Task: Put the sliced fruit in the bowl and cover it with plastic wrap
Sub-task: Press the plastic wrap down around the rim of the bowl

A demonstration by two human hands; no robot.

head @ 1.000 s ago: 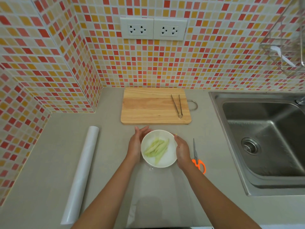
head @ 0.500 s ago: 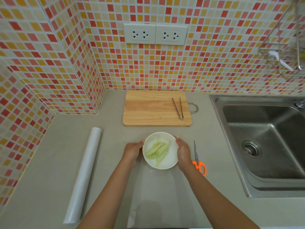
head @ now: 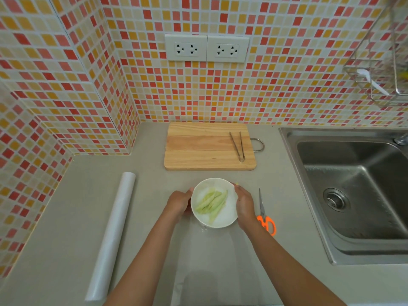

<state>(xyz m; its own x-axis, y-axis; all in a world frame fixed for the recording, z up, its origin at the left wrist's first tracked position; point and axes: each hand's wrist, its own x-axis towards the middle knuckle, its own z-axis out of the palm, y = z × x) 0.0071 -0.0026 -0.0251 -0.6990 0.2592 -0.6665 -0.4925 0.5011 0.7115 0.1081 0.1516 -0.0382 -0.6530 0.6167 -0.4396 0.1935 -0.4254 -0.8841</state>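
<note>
A white bowl (head: 223,220) stands on the grey counter and holds several pale green fruit slices (head: 211,202). A clear sheet of plastic wrap (head: 216,261) lies on the counter from the bowl towards me; its far end seems to lie over the bowl, with a faint sheen on top. My left hand (head: 178,203) is curled against the bowl's left side. Cupping the right side, my right hand (head: 245,206) has its fingers curved along the rim.
The plastic wrap roll (head: 112,235) lies to the left. Orange-handled scissors (head: 266,221) sit just right of my right hand. Behind the bowl is a wooden cutting board (head: 203,149) with metal tongs (head: 238,146). A steel sink (head: 353,191) fills the right; a wire rack (head: 379,74) hangs above.
My left hand has gone from flat with straight fingers beside the bowl to curled round its left side. The right hand has stayed on the right side.
</note>
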